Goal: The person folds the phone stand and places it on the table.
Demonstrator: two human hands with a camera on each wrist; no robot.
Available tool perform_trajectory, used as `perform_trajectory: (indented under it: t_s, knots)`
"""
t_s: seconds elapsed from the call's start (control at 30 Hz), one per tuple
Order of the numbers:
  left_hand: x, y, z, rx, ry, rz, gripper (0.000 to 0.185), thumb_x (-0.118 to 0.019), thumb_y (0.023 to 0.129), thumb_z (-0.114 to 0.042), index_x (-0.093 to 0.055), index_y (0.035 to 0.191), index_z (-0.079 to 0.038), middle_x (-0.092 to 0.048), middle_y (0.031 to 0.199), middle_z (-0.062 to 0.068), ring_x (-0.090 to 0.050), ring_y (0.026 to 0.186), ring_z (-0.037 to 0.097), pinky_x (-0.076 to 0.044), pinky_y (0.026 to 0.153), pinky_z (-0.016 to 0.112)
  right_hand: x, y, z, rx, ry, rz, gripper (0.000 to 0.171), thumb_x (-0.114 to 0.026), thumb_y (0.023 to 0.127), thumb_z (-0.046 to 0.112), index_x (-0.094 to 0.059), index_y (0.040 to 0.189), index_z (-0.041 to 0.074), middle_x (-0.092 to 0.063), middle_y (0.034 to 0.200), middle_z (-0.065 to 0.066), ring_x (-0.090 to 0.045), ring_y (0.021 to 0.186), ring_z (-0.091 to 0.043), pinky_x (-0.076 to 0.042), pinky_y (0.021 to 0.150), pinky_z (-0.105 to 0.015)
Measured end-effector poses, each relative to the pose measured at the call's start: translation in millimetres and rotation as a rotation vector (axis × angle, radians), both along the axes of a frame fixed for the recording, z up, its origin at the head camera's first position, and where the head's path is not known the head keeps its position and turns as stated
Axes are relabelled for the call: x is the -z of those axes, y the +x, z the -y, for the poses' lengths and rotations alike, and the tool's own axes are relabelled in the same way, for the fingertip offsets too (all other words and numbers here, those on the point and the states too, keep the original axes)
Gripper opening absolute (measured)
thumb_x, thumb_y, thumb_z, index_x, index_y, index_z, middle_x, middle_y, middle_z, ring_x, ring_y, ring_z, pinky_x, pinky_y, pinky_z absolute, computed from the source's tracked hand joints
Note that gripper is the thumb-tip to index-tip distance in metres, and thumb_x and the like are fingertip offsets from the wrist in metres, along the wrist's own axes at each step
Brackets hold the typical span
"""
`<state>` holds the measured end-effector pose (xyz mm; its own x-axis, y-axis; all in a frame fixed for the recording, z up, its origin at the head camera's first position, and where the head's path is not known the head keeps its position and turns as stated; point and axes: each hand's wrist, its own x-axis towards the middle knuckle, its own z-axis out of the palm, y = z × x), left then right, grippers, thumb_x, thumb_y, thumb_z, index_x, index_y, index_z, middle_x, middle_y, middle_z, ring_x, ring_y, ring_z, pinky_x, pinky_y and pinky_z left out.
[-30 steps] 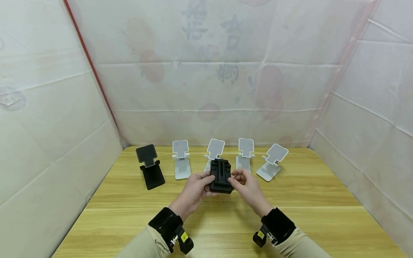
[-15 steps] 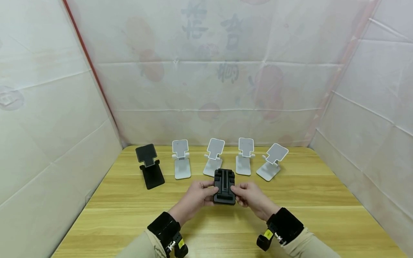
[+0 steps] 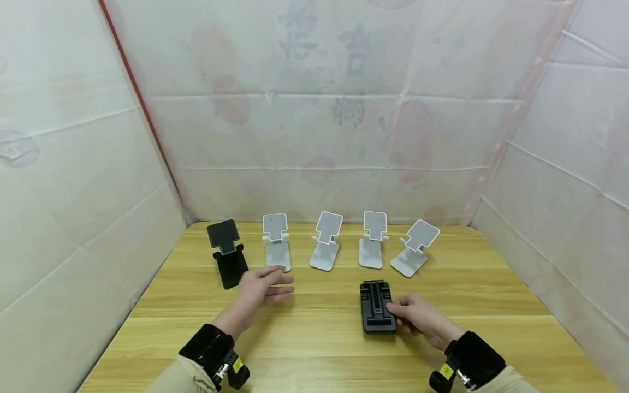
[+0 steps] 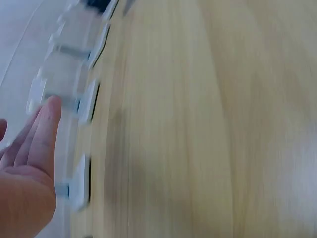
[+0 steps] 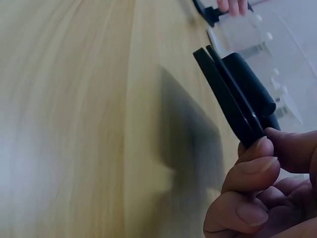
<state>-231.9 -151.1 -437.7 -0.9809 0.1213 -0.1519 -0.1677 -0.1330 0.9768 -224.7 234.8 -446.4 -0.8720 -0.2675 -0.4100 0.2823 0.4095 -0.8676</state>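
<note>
A folded black phone stand lies low over the wooden table, right of centre. My right hand grips its right side with curled fingers and thumb; the right wrist view shows the folded black stand pinched at its edge by my fingertips. My left hand hovers with fingers straight, holding nothing, just in front of an upright black stand and a white stand. The left wrist view is blurred and shows my left hand beside white stands.
A row of unfolded stands lines the back of the table: one black at the left, then white ones. White sheet walls close in on three sides.
Both hands held the folded black stand at table centre. Now my left hand has let go and moved left toward the row, while my right hand carried the stand right and down.
</note>
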Motion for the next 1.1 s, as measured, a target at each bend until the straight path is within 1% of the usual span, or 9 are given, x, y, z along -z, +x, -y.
perform_trajectory:
  t_s: [0.07, 0.13, 0.27, 0.4, 0.5, 0.73, 0.83, 0.97, 1.1]
  knots:
    - [-0.9, 0.8, 11.6, -0.074, -0.004, -0.001, 0.044, -0.054, 0.107, -0.016, -0.05, 0.143, 0.009, -0.066, 0.125, 0.03, -0.074, 0.103, 0.035, -0.061, 0.09, 0.042, 2.3, 2.3, -9.4, 0.002, 0.021, 0.006, 0.03, -0.059, 0.104, 0.027, -0.057, 0.083, 0.007, -0.055, 0.071, -0.003, -0.043, 0.057, -0.013, -0.033, 0.052, -0.022]
    - [-1.5, 2.2, 23.2, -0.112, -0.016, 0.002, 0.044, -0.052, 0.108, -0.017, -0.05, 0.144, 0.009, -0.067, 0.123, 0.029, -0.074, 0.102, 0.034, -0.061, 0.09, 0.042, 3.9, 4.3, -17.4, -0.001, 0.039, 0.011, 0.031, -0.059, 0.104, 0.027, -0.056, 0.081, 0.007, -0.055, 0.07, -0.002, -0.042, 0.055, -0.012, -0.032, 0.05, -0.022]
    - [-3.8, 4.0, 42.2, -0.147, -0.032, 0.003, 0.046, -0.05, 0.109, -0.019, -0.047, 0.145, 0.01, -0.069, 0.123, 0.025, -0.074, 0.103, 0.034, -0.061, 0.091, 0.042, 5.9, 7.7, -30.3, -0.008, 0.079, 0.009, 0.033, -0.059, 0.104, 0.027, -0.057, 0.078, 0.007, -0.054, 0.067, -0.001, -0.042, 0.054, -0.012, -0.031, 0.049, -0.022]
    - [-6.1, 2.4, 55.5, -0.167, -0.049, 0.006, 0.049, -0.05, 0.109, -0.023, -0.045, 0.147, 0.008, -0.068, 0.125, 0.023, -0.074, 0.105, 0.032, -0.062, 0.09, 0.039, 6.8, 9.7, -38.2, -0.015, 0.108, -0.001, 0.034, -0.059, 0.104, 0.026, -0.059, 0.077, 0.006, -0.054, 0.065, -0.001, -0.041, 0.052, -0.012, -0.029, 0.048, -0.022]
    - [-7.5, -0.8, 61.4, -0.158, -0.058, 0.006, 0.051, -0.05, 0.11, -0.025, -0.042, 0.149, 0.007, -0.066, 0.129, 0.024, -0.073, 0.107, 0.031, -0.061, 0.092, 0.038, 6.1, 11.0, -41.0, -0.013, 0.132, -0.007, 0.033, -0.058, 0.104, 0.025, -0.061, 0.077, 0.006, -0.053, 0.063, 0.0, -0.04, 0.051, -0.011, -0.028, 0.046, -0.021]
    - [-11.5, -15.6, 56.5, -0.117, -0.034, 0.018, 0.056, -0.048, 0.11, -0.025, -0.033, 0.154, 0.008, -0.049, 0.146, 0.032, -0.067, 0.118, 0.036, -0.058, 0.099, 0.039, 1.9, 12.9, -44.8, -0.022, 0.18, -0.026, 0.034, -0.061, 0.102, 0.023, -0.06, 0.072, 0.009, -0.052, 0.059, 0.001, -0.034, 0.046, -0.008, -0.025, 0.044, -0.019]
    - [-13.5, -23.9, 50.3, -0.113, -0.028, 0.03, 0.059, -0.046, 0.111, -0.027, -0.029, 0.156, 0.006, -0.045, 0.151, 0.03, -0.061, 0.126, 0.04, -0.057, 0.099, 0.037, 1.1, 14.6, -48.4, -0.044, 0.194, -0.036, 0.035, -0.062, 0.102, 0.023, -0.059, 0.07, 0.009, -0.052, 0.057, 0.001, -0.032, 0.045, -0.007, -0.025, 0.043, -0.019]
    - [-16.3, -34.9, 43.0, -0.106, -0.037, 0.036, 0.064, -0.042, 0.112, -0.031, -0.018, 0.161, 0.003, -0.037, 0.159, 0.025, -0.054, 0.133, 0.042, -0.056, 0.102, 0.037, 0.2, 17.3, -53.3, -0.066, 0.238, -0.038, 0.037, -0.063, 0.101, 0.023, -0.056, 0.067, 0.011, -0.05, 0.056, 0.001, -0.029, 0.044, -0.007, -0.024, 0.042, -0.02]
    - [-19.3, -45.4, 36.0, -0.102, 0.0, 0.049, 0.065, -0.04, 0.112, -0.033, -0.016, 0.162, 0.0, -0.03, 0.163, 0.023, -0.048, 0.138, 0.043, -0.054, 0.104, 0.038, -1.6, 18.6, -56.1, -0.083, 0.29, -0.02, 0.039, -0.064, 0.101, 0.023, -0.054, 0.065, 0.013, -0.048, 0.055, 0.001, -0.027, 0.044, -0.007, -0.022, 0.042, -0.021]
